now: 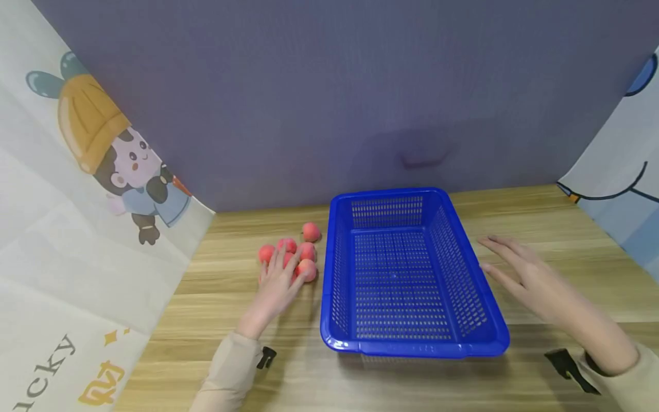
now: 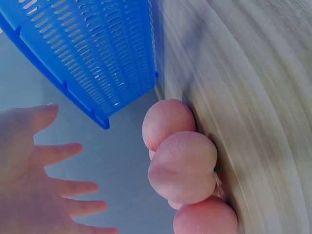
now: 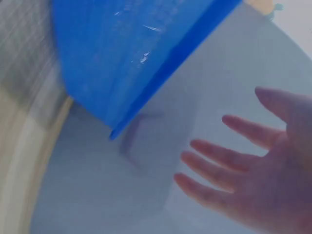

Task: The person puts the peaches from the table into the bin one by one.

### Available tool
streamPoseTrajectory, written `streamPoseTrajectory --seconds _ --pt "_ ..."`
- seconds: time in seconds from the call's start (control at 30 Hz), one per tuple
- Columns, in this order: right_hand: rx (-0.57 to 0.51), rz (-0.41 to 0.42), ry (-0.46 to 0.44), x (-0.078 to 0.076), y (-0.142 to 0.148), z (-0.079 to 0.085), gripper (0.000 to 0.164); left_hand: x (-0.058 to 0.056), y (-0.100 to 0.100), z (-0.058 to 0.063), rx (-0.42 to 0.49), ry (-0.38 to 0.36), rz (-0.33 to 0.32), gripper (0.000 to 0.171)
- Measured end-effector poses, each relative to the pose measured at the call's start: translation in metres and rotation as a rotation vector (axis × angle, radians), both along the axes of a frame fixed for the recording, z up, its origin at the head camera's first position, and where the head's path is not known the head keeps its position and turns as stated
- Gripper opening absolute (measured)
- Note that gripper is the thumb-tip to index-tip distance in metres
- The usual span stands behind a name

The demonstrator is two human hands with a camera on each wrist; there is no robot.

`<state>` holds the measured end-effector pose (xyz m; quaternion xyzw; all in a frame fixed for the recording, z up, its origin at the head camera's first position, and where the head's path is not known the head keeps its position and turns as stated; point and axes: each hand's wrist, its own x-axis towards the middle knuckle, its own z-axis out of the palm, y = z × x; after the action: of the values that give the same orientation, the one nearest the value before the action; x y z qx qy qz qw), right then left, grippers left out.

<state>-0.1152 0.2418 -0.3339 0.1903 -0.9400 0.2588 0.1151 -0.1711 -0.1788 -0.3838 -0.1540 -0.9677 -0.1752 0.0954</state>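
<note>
A blue plastic basket (image 1: 412,348) with slotted sides stands on the wooden table, with nothing inside it. To its left lies a cluster of several pinkish-red peaches (image 1: 306,270), one peach (image 1: 311,232) a little behind the others. My left hand (image 1: 273,289) is over the cluster with its fingers spread, hiding some of the fruit. In the left wrist view a gap shows between those fingers and the nearest peach (image 2: 183,168). Beside the basket's right rim is my right hand (image 1: 535,280), fingers extended and holding nothing; the right wrist view shows it apart from the basket (image 3: 170,73).
A grey-blue panel (image 1: 288,103) rises behind the table (image 1: 216,309). White printed sheets hang on both sides, the left one (image 1: 62,263) with a cartoon figure. Black straps (image 1: 266,357) are at the wrists.
</note>
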Motion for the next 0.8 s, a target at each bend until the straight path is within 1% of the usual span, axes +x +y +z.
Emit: streamPoseTrajectory --seconds 0.1,0.2,0.3,0.4,0.43,0.5,0.57,0.63,0.8 --pt "0.004 0.030 -0.034 0.011 -0.009 0.004 0.047 0.001 -0.003 0.000 0.044 0.033 -0.027 0.048" --pt "0.022 0.053 -0.067 0.022 -0.017 0.006 0.045 0.001 -0.007 0.000 0.062 0.080 -0.060 0.045" --pt "0.061 0.083 -0.045 0.030 -0.023 0.006 0.044 -0.001 -0.012 -0.002 0.064 0.151 -0.106 0.041" --pt "0.101 0.104 -0.019 0.037 -0.029 0.004 0.045 -0.001 -0.016 -0.003 0.087 0.223 -0.156 0.038" --pt "0.111 0.116 0.009 0.038 -0.030 0.002 0.045 -0.002 -0.017 -0.004 0.094 0.242 -0.168 0.038" --pt "0.117 0.138 0.020 0.042 -0.033 -0.001 0.046 -0.001 -0.021 -0.006 0.103 0.270 -0.183 0.037" --pt "0.134 0.160 0.025 0.046 -0.036 -0.005 0.046 0.000 -0.023 -0.007 0.120 0.275 -0.189 0.035" --pt "0.157 0.188 0.040 0.048 -0.037 -0.009 0.046 0.000 -0.026 -0.009 0.121 0.264 -0.179 0.033" --pt "0.223 0.256 0.035 0.052 -0.039 -0.017 0.048 0.000 -0.033 -0.014 0.100 0.231 -0.146 0.026"
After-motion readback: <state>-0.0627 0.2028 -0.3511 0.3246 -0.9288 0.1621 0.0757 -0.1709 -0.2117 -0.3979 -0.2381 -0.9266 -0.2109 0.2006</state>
